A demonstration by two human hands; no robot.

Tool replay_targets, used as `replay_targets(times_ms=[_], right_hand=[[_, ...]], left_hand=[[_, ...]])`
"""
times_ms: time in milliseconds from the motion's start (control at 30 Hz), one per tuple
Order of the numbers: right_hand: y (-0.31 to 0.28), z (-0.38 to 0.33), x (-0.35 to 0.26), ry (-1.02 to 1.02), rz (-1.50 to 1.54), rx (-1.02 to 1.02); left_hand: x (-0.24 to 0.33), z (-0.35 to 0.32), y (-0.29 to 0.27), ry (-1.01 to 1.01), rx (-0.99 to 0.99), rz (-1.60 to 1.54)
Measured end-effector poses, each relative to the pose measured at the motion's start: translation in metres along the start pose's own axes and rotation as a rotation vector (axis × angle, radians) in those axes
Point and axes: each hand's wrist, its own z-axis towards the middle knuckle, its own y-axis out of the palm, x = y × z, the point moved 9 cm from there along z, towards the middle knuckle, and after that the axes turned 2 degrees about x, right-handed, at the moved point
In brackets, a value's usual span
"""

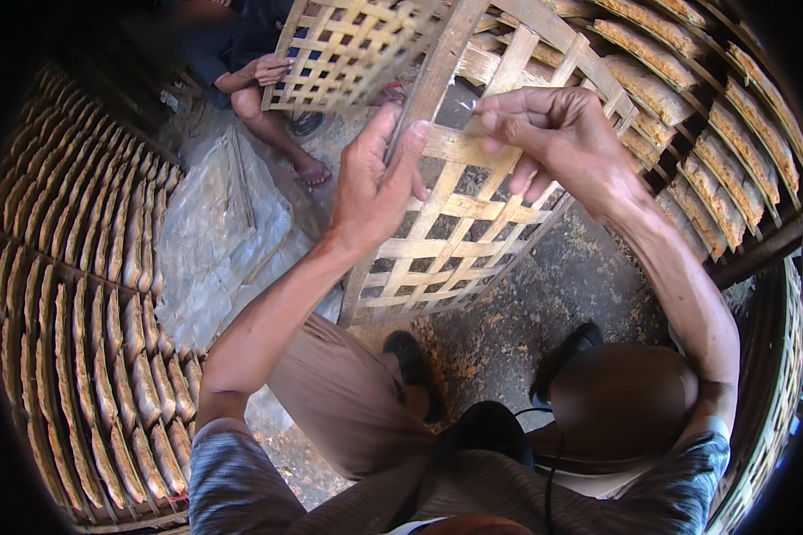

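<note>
Striped sleeves (241,481) at the lower edge; bare hands on a woven bamboo lattice panel (468,208).

Panel position: in front of the person, tilted, above the debris-strewn floor (482,357), between the trousered legs and the upper edge of the view. Left hand (370,183): closed around the wooden edge strip (437,76) of the panel, thumb on the near face. Right hand (562,138): raised over the lattice, thumb and index fingertip pinched narrow on a thin, pale strand (467,105), whose material cannot be told; remaining fingers curled. Upper left: a co-worker's hand (269,69) grips the edge of a second lattice panel (335,53). Left side: crumpled plastic sheeting (223,227) beside racked rows of orange-brown slabs (111,383). Upper right: similar slabs (732,169) in stacked tiers.
</note>
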Motion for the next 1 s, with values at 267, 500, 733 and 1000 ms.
replay_targets(times_ms=[267,500,733,1000], right_hand=[[0.008,0.015,0.025,0.067,0.437,0.084],[0.013,0.012,0.028,0.118,0.551,0.106],[0.016,0.010,0.030,0.109,0.565,0.196],[0.019,0.013,0.039,0.122,0.536,0.167]], left_hand=[[0.008,-0.003,0.016,0.042,0.038,0.063],[0.013,-0.006,0.021,0.060,0.065,0.148],[0.009,-0.008,0.021,0.009,0.032,0.206],[-0.010,-0.009,0.018,-0.051,0.081,0.163]])
